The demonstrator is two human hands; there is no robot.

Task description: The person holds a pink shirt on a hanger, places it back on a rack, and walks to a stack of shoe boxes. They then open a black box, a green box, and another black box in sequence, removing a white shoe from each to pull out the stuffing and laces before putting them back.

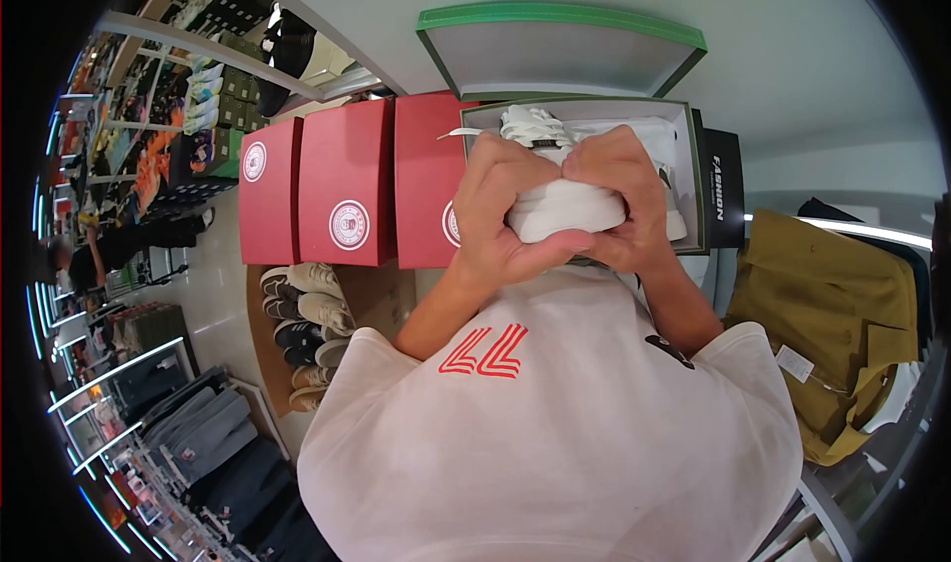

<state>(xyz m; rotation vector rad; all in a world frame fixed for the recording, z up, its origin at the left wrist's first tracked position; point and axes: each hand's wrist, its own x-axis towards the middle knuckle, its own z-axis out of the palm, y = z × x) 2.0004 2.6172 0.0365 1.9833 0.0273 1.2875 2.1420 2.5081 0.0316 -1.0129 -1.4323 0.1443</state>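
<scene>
A white lace-up sneaker (pixel 563 207) is between my two hands, its toe toward me and its laces and tongue pointing away. My left hand (pixel 634 191) wraps round one side of the shoe, thumb underneath. On the other side my right hand (pixel 500 201) grips it with curled fingers on top and the thumb along the sole. Just beyond lies an open shoebox (pixel 686 116) with a green edge and white paper inside. What else the box holds is partly hidden by my hands. Its green-rimmed lid (pixel 565 52) leans upright against the wall behind.
Red shoeboxes (pixel 342 161) stand in a row at left. A black box (pixel 721 188) marked FASHION is right of the open box. Below left, a carton (pixel 265 349) holds several shoes. A mustard jacket (pixel 822 305) hangs at right. Far left, a person (pixel 99 255) stands among racks.
</scene>
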